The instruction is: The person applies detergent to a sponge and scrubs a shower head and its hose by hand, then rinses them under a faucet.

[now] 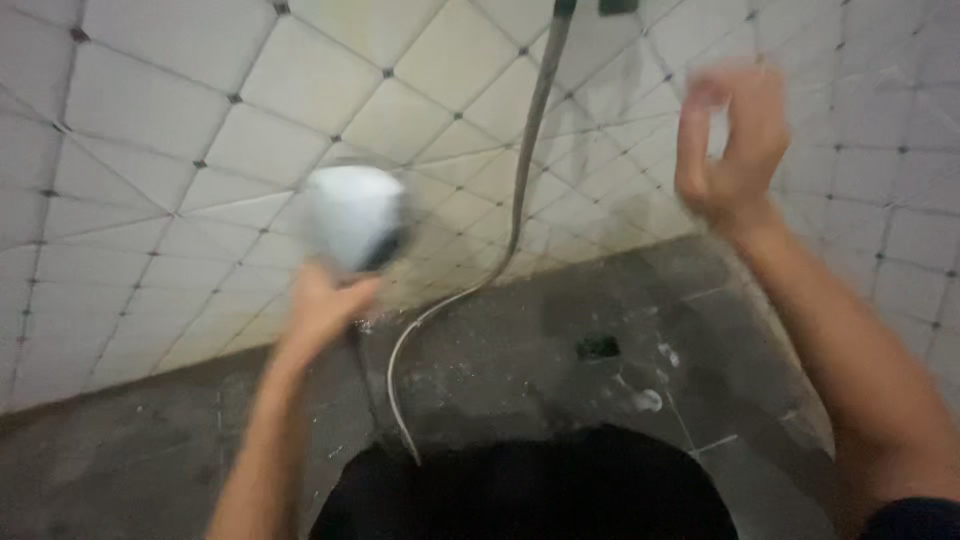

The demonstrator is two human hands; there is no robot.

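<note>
Left hand [325, 300] closed around the handle of a white shower head [355, 215], gripped from below and raised in front of the tiled wall [150, 130]. Shower head blurred, round face turned partly toward the camera, held above the dark floor [520, 350] and level with the lower rows of tiles. Grey hose [525, 170] hung down the wall from near the top edge, curved across the floor and ended near the dark round shape [530, 490] at the bottom edge. Right hand [730, 150] lifted higher, well apart from the shower head, fingers curled loosely with thumb and forefinger close together; blurred, so impossible to tell whether anything was pinched between them. Small dark drain opening [598, 347] set in the floor between the two arms. Pale flecks scattered over the floor beside the drain opening. Tiles white, laid diagonally with small dark dots at the corners.
</note>
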